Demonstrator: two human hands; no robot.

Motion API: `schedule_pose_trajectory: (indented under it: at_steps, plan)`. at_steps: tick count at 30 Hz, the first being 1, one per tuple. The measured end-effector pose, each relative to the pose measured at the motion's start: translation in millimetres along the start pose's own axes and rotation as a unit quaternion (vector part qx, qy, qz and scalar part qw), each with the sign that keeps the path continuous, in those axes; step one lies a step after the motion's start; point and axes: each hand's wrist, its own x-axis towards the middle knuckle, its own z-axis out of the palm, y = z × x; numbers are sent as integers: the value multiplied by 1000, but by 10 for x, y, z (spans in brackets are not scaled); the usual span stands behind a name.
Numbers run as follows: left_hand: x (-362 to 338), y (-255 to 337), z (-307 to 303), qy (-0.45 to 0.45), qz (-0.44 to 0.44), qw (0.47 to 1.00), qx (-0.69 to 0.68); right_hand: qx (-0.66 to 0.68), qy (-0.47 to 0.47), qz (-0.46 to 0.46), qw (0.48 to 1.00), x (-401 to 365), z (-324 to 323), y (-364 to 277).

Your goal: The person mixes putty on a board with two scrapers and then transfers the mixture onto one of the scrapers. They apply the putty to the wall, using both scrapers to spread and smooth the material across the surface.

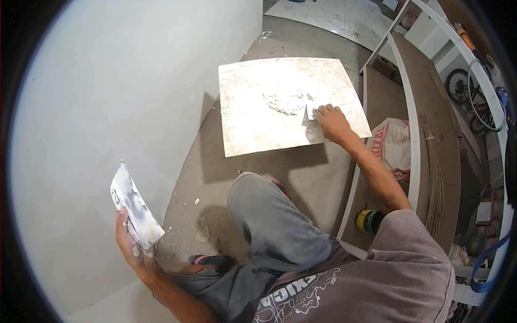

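So the person is crouching on the concrete floor [301, 177] beside a smooth grey wall [81, 107], and two tools are showing. The left hand [132, 242] is closing its grip around the bottom edge of a wide blade [134, 207] smeared with white and dark filler. Its long axis is running from the hand at lower right up to the upper left, with the far corner pointing up along the wall. The right hand [333, 123] is reaching out to the one square board [253, 129] lying flat on the floor. Its fingers are curling tight over a small putty knife [311, 110], and the blade is pointing up-left into the single pile of plaster [285, 102] in the middle of the board. Writing-wise, the shirt print [301, 296] is showing "XICA" and the rest is getting cut off. One bag [396, 142] right of the board is carrying red lettering that's too blurry to read. Also counting two sandals, one [215, 262] by the left knee and one [277, 184] peeking out past the raised knee.
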Motion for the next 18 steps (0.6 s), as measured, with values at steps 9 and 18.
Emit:
schedule_pose_trajectory:
  at_steps: [9, 18]
  plan:
    - [19, -160, -91, -22, 110, 991, 79, -49, -4, -23, 999, 87, 84, 71]
    - [-25, -37, 7, -11, -33, 998, -48, -48, -6, -15, 999, 183, 32, 16]
